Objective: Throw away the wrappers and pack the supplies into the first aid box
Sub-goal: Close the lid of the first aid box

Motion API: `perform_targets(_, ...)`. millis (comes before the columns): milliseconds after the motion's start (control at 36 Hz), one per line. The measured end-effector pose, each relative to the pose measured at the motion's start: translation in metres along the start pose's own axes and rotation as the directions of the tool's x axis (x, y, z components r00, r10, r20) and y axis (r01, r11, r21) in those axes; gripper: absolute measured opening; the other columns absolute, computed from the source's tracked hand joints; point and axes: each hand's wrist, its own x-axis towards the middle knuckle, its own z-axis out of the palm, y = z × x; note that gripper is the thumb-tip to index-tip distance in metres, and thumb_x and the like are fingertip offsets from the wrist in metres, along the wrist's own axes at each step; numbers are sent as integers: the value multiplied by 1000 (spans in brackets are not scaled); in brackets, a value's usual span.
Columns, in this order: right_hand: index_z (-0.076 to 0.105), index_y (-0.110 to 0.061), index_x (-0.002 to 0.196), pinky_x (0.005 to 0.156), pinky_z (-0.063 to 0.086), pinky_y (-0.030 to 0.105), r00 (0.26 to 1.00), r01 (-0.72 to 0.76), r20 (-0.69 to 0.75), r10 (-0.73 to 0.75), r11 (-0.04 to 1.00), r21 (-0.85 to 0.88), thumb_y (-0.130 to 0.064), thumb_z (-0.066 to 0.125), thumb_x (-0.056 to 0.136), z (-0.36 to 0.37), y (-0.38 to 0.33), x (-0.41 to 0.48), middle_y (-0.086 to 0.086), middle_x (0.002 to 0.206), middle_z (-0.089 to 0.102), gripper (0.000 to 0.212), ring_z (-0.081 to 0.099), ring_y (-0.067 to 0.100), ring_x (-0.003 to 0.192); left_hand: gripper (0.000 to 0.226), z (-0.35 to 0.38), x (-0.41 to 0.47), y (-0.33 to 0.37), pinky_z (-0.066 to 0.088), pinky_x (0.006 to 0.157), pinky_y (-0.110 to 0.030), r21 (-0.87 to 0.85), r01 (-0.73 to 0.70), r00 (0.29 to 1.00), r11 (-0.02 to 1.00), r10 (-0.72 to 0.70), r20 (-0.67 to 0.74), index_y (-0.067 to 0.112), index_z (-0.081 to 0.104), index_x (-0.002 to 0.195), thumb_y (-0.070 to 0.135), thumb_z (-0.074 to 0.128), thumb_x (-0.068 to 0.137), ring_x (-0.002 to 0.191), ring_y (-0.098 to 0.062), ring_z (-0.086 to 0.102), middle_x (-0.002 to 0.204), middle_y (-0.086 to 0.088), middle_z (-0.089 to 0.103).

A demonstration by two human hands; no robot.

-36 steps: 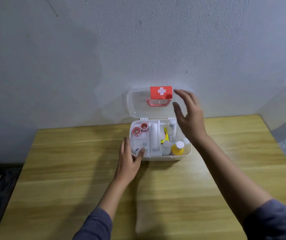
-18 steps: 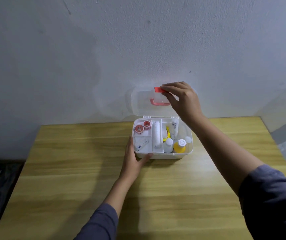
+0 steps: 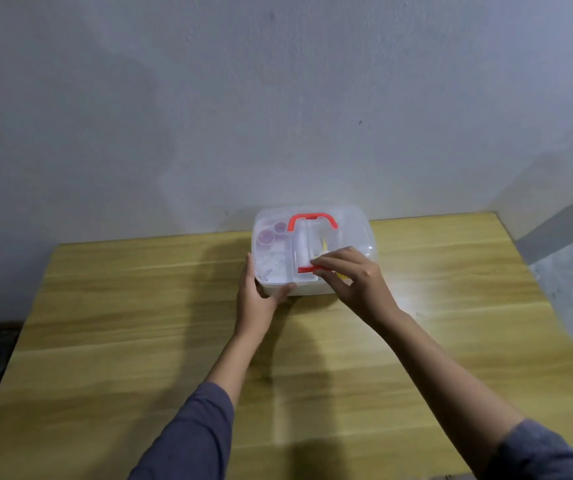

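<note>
The clear plastic first aid box (image 3: 354, 230) stands at the table's far edge against the wall, its lid down. A red handle (image 3: 312, 220) lies flat on the lid. Through the lid I see tape rolls, a white roll and something yellow. My left hand (image 3: 260, 296) grips the box's front left corner, thumb on the front wall. My right hand (image 3: 354, 275) rests on the lid's front edge, fingertips pinching the red latch (image 3: 305, 269).
The wooden table (image 3: 139, 341) reaches from the wall toward me. A grey wall rises right behind the box. Dark floor shows at the left, pale speckled floor at the right.
My right hand has swung the lid down from upright until it covers the box, ending on the front latch. My left hand has stayed at the front left corner.
</note>
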Motion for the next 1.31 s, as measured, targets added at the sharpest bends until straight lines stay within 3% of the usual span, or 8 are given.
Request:
perform_targets(194, 74, -9, 92, 74, 49, 22, 998, -43, 47, 42, 999, 23, -18, 63, 83, 7, 6, -23, 8, 88, 71, 17, 58, 12, 84, 106, -3, -7, -1, 39, 108, -45, -14, -24, 1000, 1000, 24, 9, 24, 25, 145, 47, 79, 56, 132, -10, 42, 145, 1, 43)
perform_targets(333, 72, -10, 97, 80, 46, 18, 992, -12, 123, 13, 1000, -11, -10, 70, 79, 9, 11, -34, 6, 96, 69, 18, 57, 14, 89, 109, -2, -9, 5, 33, 112, -44, -11, -41, 999, 999, 41, 15, 21, 20, 146, 56, 74, 58, 138, -9, 31, 151, 5, 31)
perform_targets(444, 69, -10, 105, 83, 44, 21, 984, 31, 180, -20, 998, -63, -18, 67, 82, 9, 13, -39, 6, 102, 67, 25, 55, 16, 94, 107, -3, -10, 6, 34, 111, -44, -15, -34, 999, 999, 34, 24, 24, 17, 146, 57, 73, 61, 138, -8, 30, 153, 7, 28)
perform_targets(583, 66, -8, 109, 90, 47, 31, 994, 52, 101, -34, 983, -178, -19, 64, 84, 8, 14, -31, 8, 108, 67, 27, 57, 22, 104, 98, -4, -12, 9, 36, 110, -44, -17, -33, 999, 999, 34, 33, 20, 16, 147, 37, 74, 71, 136, -9, 34, 150, 5, 31)
perform_targets(694, 61, -8, 116, 94, 46, 37, 997, -32, 59, 49, 964, -265, -28, 60, 83, 9, 17, -19, 10, 118, 64, 39, 56, 26, 112, 92, -4, -11, 11, 36, 110, -42, -18, -33, 999, 999, 34, 40, 16, 15, 147, 23, 74, 77, 133, -7, 36, 146, 9, 33)
perform_targets(889, 64, -7, 112, 87, 47, 35, 999, -1, 31, 11, 949, -314, -26, 61, 83, 15, 24, -19, 9, 113, 67, 36, 59, 26, 104, 101, -5, -13, 11, 36, 110, -41, 22, -31, 999, 999, 31, 35, 18, 21, 146, 51, 72, 65, 134, -10, 39, 148, 0, 39)
perform_targets(1111, 63, -6, 114, 88, 47, 35, 999, 37, 26, -30, 922, -386, -22, 58, 85, 19, 25, -21, 10, 111, 67, 33, 55, 23, 104, 100, -5, -13, 16, 37, 110, -43, 52, -42, 998, 998, 40, 41, 22, 20, 146, 53, 71, 66, 134, -10, 39, 147, 1, 39)
perform_targets(1306, 59, -9, 119, 90, 50, 39, 993, -48, 90, 74, 963, -265, -20, 66, 82, 2, 19, -13, 9, 119, 62, 39, 56, 27, 110, 97, -10, -10, 17, 35, 110, -44, 48, -46, 995, 998, 41, 94, 32, 23, 143, 57, 73, 63, 135, -10, 36, 148, 5, 37)
